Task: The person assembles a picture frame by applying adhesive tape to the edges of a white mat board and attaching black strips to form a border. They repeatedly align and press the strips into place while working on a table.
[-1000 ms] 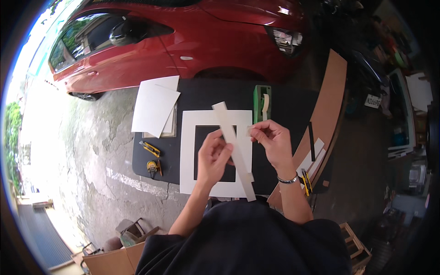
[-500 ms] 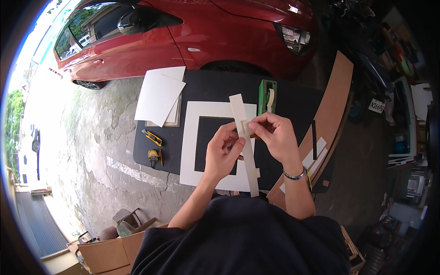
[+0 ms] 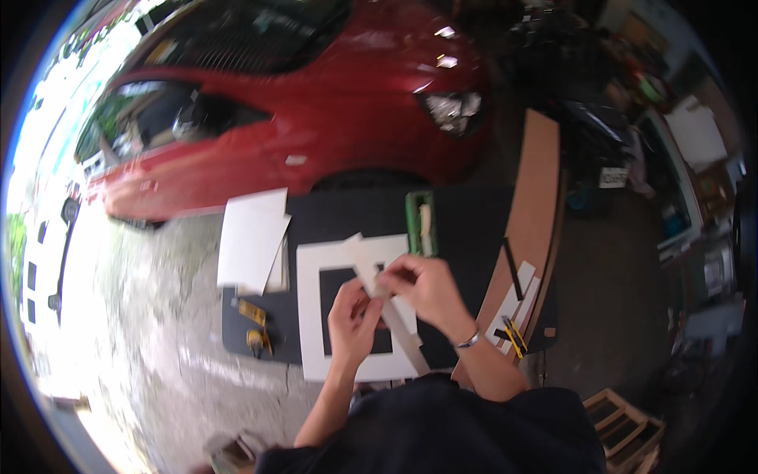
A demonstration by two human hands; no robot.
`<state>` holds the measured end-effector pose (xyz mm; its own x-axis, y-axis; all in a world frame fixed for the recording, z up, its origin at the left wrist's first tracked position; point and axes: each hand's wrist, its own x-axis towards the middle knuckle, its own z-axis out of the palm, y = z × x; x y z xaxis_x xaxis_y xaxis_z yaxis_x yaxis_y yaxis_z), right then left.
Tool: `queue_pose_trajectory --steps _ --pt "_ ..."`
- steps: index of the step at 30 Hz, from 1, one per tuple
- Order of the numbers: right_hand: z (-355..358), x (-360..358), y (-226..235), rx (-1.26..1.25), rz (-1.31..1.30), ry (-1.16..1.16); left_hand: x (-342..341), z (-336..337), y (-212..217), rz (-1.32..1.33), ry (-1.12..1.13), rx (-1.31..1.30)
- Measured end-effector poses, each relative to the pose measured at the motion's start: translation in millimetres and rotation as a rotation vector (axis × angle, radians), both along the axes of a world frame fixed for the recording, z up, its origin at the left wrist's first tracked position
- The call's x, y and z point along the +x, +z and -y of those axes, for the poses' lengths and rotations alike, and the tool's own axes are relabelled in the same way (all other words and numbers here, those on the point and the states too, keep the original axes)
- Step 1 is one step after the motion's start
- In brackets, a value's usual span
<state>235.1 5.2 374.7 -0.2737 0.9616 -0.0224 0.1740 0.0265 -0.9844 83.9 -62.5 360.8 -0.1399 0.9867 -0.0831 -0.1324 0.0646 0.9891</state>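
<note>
A long cream strip of board [image 3: 404,336] slants above the table in front of me. My left hand [image 3: 353,322] grips its left edge between thumb and fingers. On the strip's right side, my right hand [image 3: 430,292] pinches a small pale piece of tape [image 3: 380,283] against its face; motion blur softens the fingertips. Beneath both hands lies a white mat frame [image 3: 311,316] with a rectangular opening, flat on the black table [image 3: 474,217]. Beyond the right hand stands a green tape dispenser [image 3: 412,225] with a pale roll in it.
White sheets [image 3: 251,241] lie at the table's left, above a yellow cutter [image 3: 253,311] and a tape measure [image 3: 257,340]. To the right are a long brown board [image 3: 533,182], a black strip [image 3: 513,268] and another cutter [image 3: 515,336]. A red car [image 3: 355,126] stands close behind.
My view has tilted up and shifted right, so the table sits lower in it. Both hands still hold the strip, which has swung to a steeper slant.
</note>
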Motion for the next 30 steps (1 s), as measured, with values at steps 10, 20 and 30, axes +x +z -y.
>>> queue_pose_trajectory --steps 10,20,30 --pt "14.6 18.9 1.2 0.153 0.058 -0.111 20.3 0.9 0.2 -0.165 0.0 0.088" --pt "63.8 53.6 -5.9 0.198 -0.021 -0.226 47.0 21.9 2.7 -0.112 -0.126 0.104" --pt "138.8 50.2 -1.8 0.164 0.037 -0.269 35.2 78.8 11.1 -0.095 -0.23 0.163"
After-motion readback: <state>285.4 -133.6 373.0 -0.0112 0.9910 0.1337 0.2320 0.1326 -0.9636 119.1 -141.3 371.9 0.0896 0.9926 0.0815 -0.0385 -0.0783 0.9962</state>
